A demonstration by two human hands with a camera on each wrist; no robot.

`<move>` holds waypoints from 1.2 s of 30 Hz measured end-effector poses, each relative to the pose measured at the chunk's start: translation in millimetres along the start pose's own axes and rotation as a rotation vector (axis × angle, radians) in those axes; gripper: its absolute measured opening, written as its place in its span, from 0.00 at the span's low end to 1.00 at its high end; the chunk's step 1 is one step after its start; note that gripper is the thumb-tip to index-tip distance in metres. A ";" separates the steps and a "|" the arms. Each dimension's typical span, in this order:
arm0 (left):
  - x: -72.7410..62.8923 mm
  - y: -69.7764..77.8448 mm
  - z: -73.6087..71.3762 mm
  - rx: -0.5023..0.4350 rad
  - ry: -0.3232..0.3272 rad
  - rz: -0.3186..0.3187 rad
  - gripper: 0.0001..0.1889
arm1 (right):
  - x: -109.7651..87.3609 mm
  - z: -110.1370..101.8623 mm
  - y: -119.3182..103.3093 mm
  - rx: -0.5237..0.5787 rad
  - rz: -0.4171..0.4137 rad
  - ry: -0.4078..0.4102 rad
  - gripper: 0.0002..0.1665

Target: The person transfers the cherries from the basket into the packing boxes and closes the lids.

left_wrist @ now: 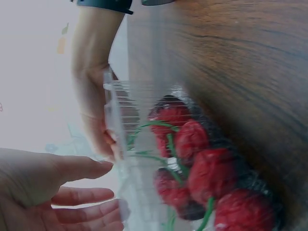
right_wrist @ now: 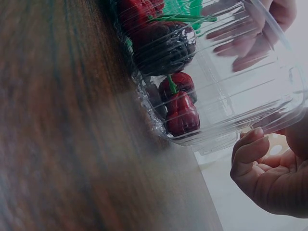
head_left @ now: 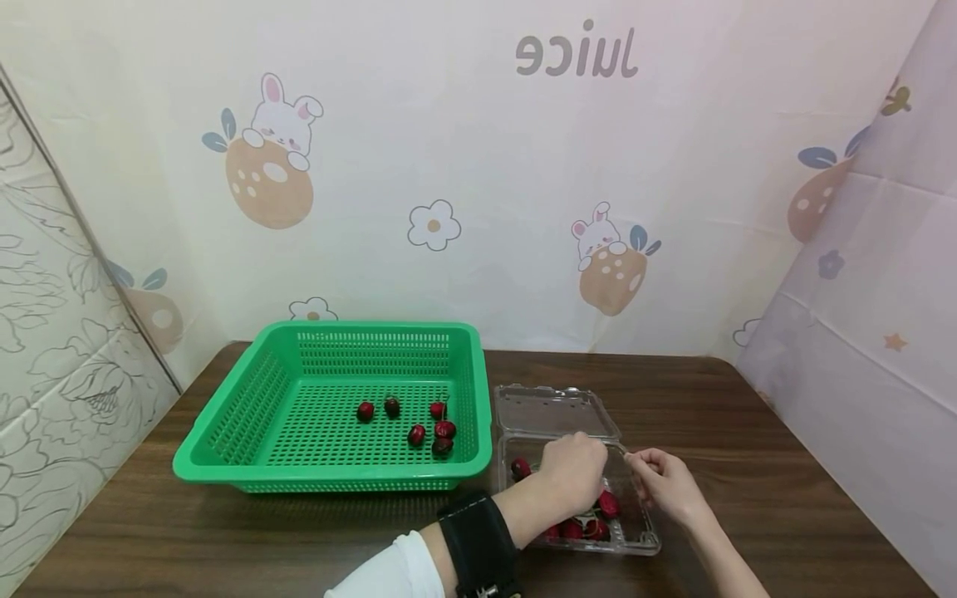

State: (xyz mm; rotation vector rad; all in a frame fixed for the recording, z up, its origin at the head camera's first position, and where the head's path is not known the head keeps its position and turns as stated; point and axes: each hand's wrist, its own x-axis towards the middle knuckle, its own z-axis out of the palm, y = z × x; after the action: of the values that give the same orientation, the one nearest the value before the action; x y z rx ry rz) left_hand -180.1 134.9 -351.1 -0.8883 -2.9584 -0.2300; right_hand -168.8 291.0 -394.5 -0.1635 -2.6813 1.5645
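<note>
A clear plastic clamshell box [head_left: 635, 546] sits on the table, its lid [head_left: 549, 413] folded back. Several dark red cherries [head_left: 608, 504] with green stems lie inside. My left hand [head_left: 574, 472] reaches over the box from the left. In the left wrist view, the thumb and fingers of that left hand [left_wrist: 36, 180] are spread apart by the rim, and I see nothing between them. At the box's right side, my right hand [head_left: 664, 483] pinches the rim. The right wrist view shows this right hand [right_wrist: 274, 175] with curled fingers against the plastic edge.
A green slotted basket [head_left: 329, 473] stands left of the box, holding several cherries [head_left: 444, 429] toward its right side. Both rest on a dark wooden table [head_left: 755, 465]. Behind hangs a printed curtain [head_left: 493, 274] with rabbits and fruit.
</note>
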 end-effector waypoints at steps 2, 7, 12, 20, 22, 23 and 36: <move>-1.5 -0.7 -5.1 -0.012 0.017 -0.005 0.06 | 0.2 0.0 -0.5 0.004 0.014 0.002 0.12; -5.9 -5.2 -18.8 -0.007 0.087 0.000 0.07 | 0.4 0.0 0.0 0.006 0.000 -0.005 0.12; -9.1 -12.1 -32.2 0.009 0.140 0.004 0.07 | 0.5 0.2 -0.9 -0.004 0.006 0.004 0.12; -12.5 -30.1 -45.5 0.012 0.177 -0.038 0.07 | 1.0 0.1 0.8 -0.010 0.010 -0.003 0.11; -14.0 -36.5 -47.8 0.009 0.188 -0.039 0.07 | 0.8 0.2 0.2 -0.008 0.012 -0.007 0.12; -14.6 -39.8 -48.6 0.007 0.192 -0.041 0.08 | 0.8 0.2 0.0 -0.008 0.013 -0.009 0.12; -22.4 -82.9 -67.1 -0.050 0.267 -0.107 0.07 | 1.7 0.2 0.1 0.002 0.029 -0.005 0.11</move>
State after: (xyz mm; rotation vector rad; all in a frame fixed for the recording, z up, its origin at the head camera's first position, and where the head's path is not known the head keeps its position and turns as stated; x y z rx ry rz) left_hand -207.1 44.0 -297.4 -0.6459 -2.7636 -0.3951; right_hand -170.4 291.0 -394.8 -0.1994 -2.6933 1.5767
